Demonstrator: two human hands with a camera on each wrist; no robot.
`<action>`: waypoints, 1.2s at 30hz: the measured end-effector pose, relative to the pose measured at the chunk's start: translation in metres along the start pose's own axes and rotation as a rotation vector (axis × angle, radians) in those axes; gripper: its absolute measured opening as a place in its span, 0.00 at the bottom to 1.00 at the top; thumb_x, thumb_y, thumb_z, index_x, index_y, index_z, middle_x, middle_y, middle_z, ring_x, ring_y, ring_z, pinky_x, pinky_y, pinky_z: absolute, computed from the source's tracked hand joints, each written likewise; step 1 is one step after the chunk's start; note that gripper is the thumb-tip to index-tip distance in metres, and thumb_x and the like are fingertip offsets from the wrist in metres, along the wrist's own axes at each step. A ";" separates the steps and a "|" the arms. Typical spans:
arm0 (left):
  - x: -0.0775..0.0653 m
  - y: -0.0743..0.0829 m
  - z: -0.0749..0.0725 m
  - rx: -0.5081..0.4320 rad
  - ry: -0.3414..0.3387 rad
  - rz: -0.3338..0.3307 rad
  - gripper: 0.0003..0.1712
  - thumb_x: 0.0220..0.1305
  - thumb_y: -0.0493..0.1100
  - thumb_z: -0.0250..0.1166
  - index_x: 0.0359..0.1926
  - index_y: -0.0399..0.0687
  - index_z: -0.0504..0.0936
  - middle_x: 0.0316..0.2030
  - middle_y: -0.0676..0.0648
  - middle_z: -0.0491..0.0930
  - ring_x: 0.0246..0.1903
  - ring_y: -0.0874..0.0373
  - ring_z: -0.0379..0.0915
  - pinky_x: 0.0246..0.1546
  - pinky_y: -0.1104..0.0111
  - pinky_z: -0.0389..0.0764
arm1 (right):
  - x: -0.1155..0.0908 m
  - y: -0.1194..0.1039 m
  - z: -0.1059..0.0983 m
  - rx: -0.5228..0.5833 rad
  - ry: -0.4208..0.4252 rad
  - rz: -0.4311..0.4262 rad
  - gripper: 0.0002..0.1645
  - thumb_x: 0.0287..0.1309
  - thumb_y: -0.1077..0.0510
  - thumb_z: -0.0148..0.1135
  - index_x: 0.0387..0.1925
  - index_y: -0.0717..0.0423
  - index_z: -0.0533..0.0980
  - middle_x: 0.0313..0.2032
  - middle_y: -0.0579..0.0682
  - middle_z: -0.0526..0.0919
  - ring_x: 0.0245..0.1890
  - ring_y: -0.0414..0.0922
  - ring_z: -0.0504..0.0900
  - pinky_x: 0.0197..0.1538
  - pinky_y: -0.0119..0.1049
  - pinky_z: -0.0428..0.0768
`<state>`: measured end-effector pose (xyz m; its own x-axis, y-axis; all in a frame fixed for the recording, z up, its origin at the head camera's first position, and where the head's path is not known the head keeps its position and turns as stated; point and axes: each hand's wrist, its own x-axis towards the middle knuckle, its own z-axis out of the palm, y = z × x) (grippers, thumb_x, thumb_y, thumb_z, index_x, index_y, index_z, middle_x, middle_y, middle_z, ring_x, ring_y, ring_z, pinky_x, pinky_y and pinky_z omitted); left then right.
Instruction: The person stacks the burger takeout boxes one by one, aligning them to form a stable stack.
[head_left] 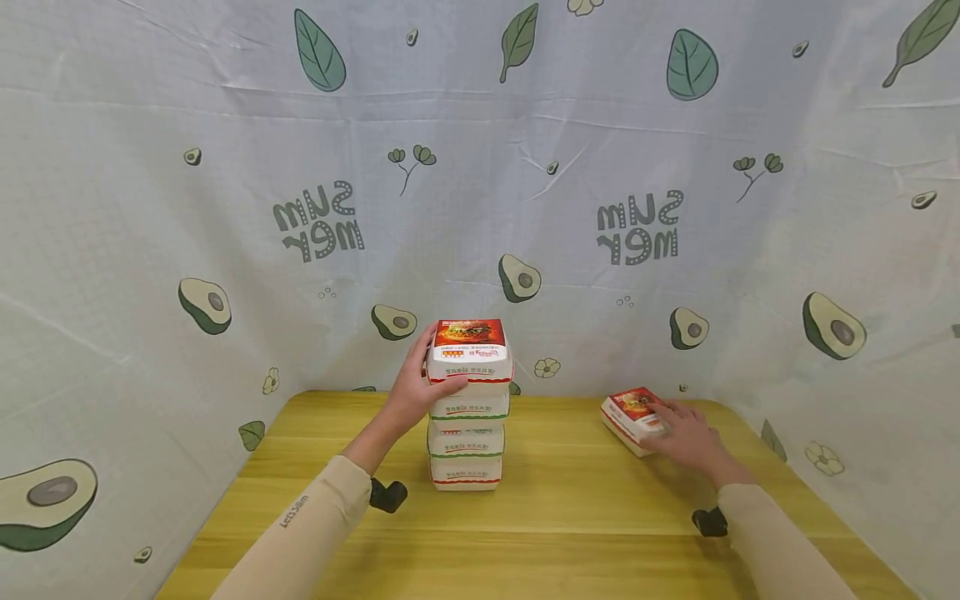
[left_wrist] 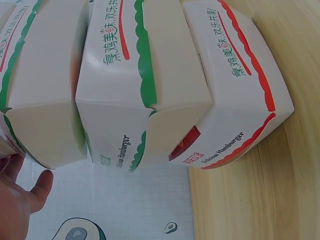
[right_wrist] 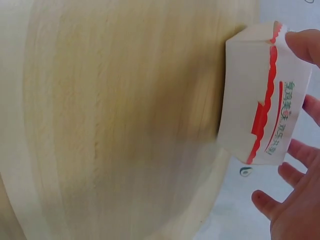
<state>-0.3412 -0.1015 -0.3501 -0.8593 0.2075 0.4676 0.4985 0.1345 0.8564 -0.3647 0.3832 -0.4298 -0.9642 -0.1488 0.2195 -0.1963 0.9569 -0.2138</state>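
Several white cardboard burger boxes stand in one stack near the middle of the table. My left hand [head_left: 411, 396] holds the top burger box [head_left: 470, 354] at its left side, with the thumb across its front. Below it, boxes with green trim [left_wrist: 117, 65] sit slightly out of line over a red-trimmed bottom box [left_wrist: 235, 85]. Over to the right, my right hand [head_left: 688, 435] touches a separate red-trimmed burger box [right_wrist: 265, 100] that lies on the table, turned at an angle. Its thumb meets one edge of the lid and the other fingers are spread; their contact is partly hidden.
The yellow wood-grain table [head_left: 570, 500] runs back to a pale hanging cloth [head_left: 465, 225] printed with avocados and leaves. This cloth also drapes along both sides of the table. Bare tabletop lies between the stack and the box at right.
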 end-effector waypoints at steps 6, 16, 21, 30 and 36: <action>0.000 0.001 0.000 0.003 -0.003 -0.003 0.57 0.60 0.48 0.73 0.80 0.66 0.46 0.70 0.46 0.57 0.60 0.47 0.69 0.52 0.59 0.81 | -0.004 0.000 0.000 0.004 0.030 -0.029 0.55 0.50 0.33 0.72 0.69 0.63 0.66 0.63 0.74 0.63 0.60 0.75 0.59 0.53 0.75 0.67; 0.000 0.004 -0.001 -0.008 -0.011 0.004 0.57 0.62 0.44 0.71 0.80 0.64 0.43 0.72 0.44 0.55 0.61 0.45 0.67 0.52 0.58 0.80 | -0.003 0.004 0.005 -0.040 0.076 -0.099 0.48 0.48 0.44 0.77 0.66 0.61 0.68 0.63 0.72 0.64 0.60 0.74 0.63 0.55 0.73 0.69; 0.001 0.001 0.000 -0.006 -0.009 0.000 0.56 0.60 0.47 0.73 0.80 0.65 0.46 0.70 0.46 0.58 0.59 0.47 0.69 0.51 0.59 0.81 | -0.006 0.006 0.006 -0.076 0.092 -0.121 0.46 0.48 0.46 0.77 0.65 0.60 0.69 0.63 0.70 0.66 0.58 0.73 0.66 0.52 0.72 0.71; -0.002 -0.002 0.003 0.004 -0.016 -0.015 0.57 0.59 0.52 0.74 0.79 0.68 0.47 0.69 0.48 0.59 0.59 0.47 0.69 0.51 0.57 0.82 | -0.011 0.004 0.010 0.027 0.045 -0.130 0.45 0.49 0.52 0.78 0.64 0.66 0.68 0.63 0.71 0.70 0.59 0.72 0.68 0.59 0.70 0.69; 0.000 0.000 0.002 0.009 0.004 -0.002 0.57 0.58 0.51 0.74 0.79 0.68 0.48 0.69 0.47 0.60 0.58 0.47 0.69 0.49 0.58 0.82 | -0.006 0.003 0.010 0.050 0.061 -0.136 0.44 0.50 0.53 0.77 0.66 0.61 0.68 0.64 0.69 0.71 0.58 0.70 0.72 0.57 0.69 0.71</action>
<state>-0.3410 -0.0996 -0.3501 -0.8606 0.2032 0.4669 0.4979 0.1439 0.8552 -0.3613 0.3845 -0.4416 -0.9157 -0.2591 0.3070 -0.3344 0.9152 -0.2249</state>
